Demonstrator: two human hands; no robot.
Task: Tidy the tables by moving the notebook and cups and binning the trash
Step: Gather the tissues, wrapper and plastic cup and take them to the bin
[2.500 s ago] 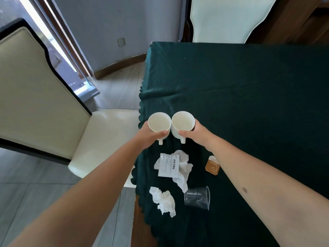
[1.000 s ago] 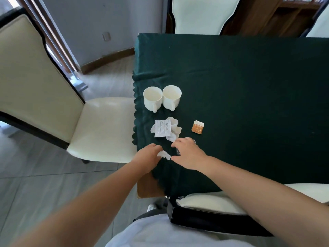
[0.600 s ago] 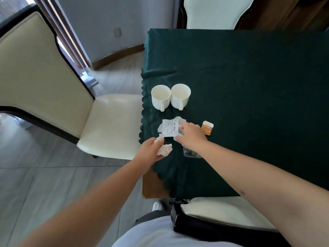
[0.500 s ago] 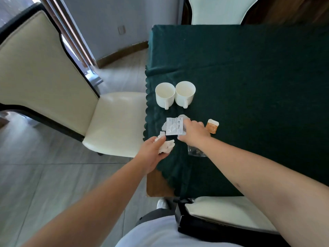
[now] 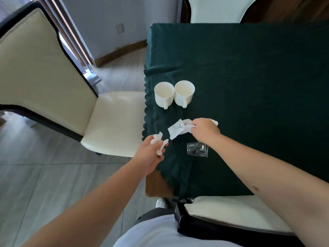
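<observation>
Since 0.5 s ago the left hand (image 5: 151,154) has come back toward the body w/ its tissue wad (image 5: 158,142) clenched in the fingers, now off the cloth at the table's near-left edge. The right hand (image 5: 204,130) has lifted the printed paper slip (image 5: 175,131) and the crumpled tissue (image 5: 187,124) under it; both are pinched between thumb and fingers, slip tilted and hanging toward 9 o'clock of the hand. The small orange packet seen earlier at 3 o'clock of that hand is now nearly all hidden behind it (only a pale corner shows).

Near to far: a white shirt front and a cream chair seat (image 5: 231,213) w/ black frame at the bottom; a bare wooden table corner (image 5: 156,186) under the scalloped hem; then the dark green tablecloth (image 5: 249,77). A clear plastic cup (image 5: 197,148) lies on its side on the cloth, just at 6 o'clock of the right hand. Two white mugs (image 5: 174,95) stand upright, touching side by side, handles toward the camera, at 12 o'clock of the hands near the left edge.

Room: cream chair (image 5: 53,90) at 9 o'clock, another chair back (image 5: 219,9) at the far end, grey tile floor, grey wall w/ a socket plate, window frame top left.

Print on the slip is too blurred to read.
</observation>
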